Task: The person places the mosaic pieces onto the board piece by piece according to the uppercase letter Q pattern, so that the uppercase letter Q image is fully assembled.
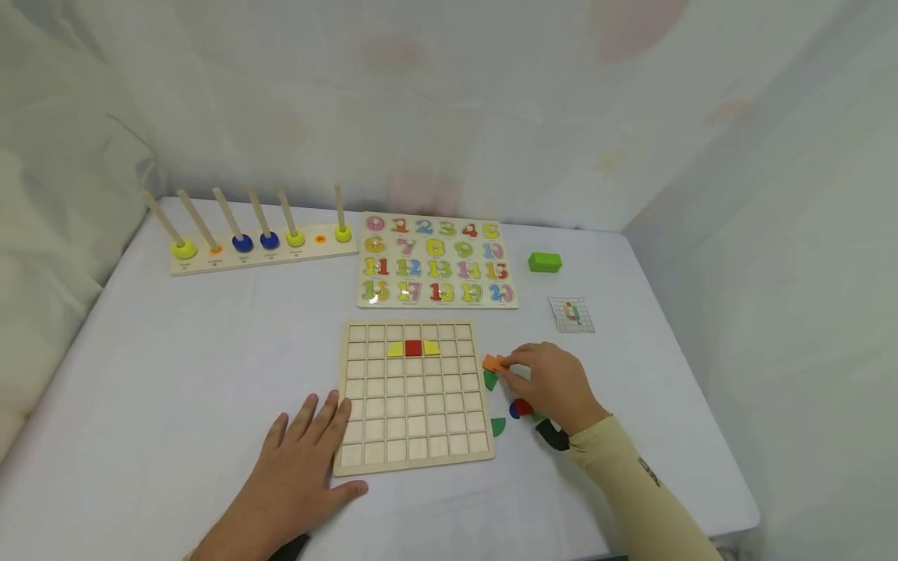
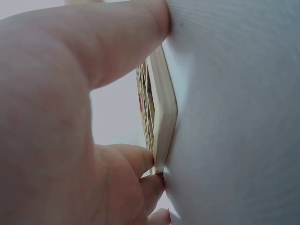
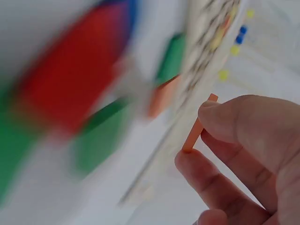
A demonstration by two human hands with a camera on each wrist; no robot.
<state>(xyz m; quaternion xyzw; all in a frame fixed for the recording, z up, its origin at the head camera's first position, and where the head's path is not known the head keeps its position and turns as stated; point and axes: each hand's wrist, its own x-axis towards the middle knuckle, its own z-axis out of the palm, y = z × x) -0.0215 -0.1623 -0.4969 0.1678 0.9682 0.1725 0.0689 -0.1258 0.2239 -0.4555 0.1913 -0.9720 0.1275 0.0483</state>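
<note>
Pale cloth (image 1: 491, 101) (faintly blotched with pink) hangs behind a white-covered table (image 1: 231, 335).

Snug tan right sleeve (image 1: 633, 492) with plain cuff (image 1: 591, 434) and small dark marking (image 1: 648, 472).

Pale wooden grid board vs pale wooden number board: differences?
The pale wooden grid board has square cells, three holding flat coloured pieces; the pale wooden number board carries colourful numerals. The grid board looks roughly square; the number board is wider than deep. The left hand touches the grid board; no hand touches the number board. Both lie on the white table.
</note>
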